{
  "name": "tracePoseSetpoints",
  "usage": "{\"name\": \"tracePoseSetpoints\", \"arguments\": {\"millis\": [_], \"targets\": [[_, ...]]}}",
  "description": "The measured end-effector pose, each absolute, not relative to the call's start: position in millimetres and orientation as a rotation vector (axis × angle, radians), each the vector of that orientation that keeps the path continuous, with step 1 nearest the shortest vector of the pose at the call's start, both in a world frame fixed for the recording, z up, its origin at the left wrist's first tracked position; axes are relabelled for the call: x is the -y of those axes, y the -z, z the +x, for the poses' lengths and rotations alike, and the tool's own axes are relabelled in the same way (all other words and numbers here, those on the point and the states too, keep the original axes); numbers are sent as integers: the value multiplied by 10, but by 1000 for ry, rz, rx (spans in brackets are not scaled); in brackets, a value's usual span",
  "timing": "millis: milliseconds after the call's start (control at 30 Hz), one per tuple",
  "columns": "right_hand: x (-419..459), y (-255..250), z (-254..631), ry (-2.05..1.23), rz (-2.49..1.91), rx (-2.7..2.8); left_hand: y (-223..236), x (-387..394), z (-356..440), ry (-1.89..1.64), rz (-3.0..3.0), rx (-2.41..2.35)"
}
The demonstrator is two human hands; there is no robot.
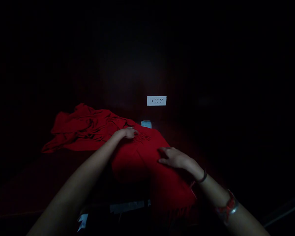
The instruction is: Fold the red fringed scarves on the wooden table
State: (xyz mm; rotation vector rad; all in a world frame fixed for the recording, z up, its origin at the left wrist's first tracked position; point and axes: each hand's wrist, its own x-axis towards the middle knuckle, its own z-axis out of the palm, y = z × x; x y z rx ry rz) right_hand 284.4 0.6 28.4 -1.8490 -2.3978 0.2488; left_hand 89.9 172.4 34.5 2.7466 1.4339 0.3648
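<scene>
A red scarf (155, 147) with fringed ends lies over a dark surface, spread smoother at the middle and hanging over the near edge. Its left part (81, 127) is a crumpled heap. My left hand (130, 132) is on the scarf beside a bunched fringe (142, 137); its fingers look curled in on the cloth, partly hidden. Over the right side of the spread part, my right hand (173, 158) has its fingers apart and holds nothing. Near the bottom, another fringe hangs down in shadow.
Behind the scarf lies a small device with a lit screen (146, 124). A white wall socket (156, 100) is above it. Pale objects (127, 207) show low in the dark below the edge, too dim to name. Most of the surroundings are black.
</scene>
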Motion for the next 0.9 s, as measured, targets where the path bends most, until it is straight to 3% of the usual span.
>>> {"name": "tracePoseSetpoints", "arguments": {"millis": [167, 367, 733, 900], "targets": [[190, 42, 2807, -90, -1971, 2414, -28, -1526, 1193, -139, 2750, -1344], [-64, 153, 3152, -30, -1624, 2581, 156, -1234, 1149, 16, 2659, -1497], [-774, -160, 3568, -526, -1453, 2799, 125, -423, 1425, 42, 2398, -1998], [-864, -192, 3473, -781, -1402, 2702, 51, -532, 1219, 134, 2229, -2028]]}}
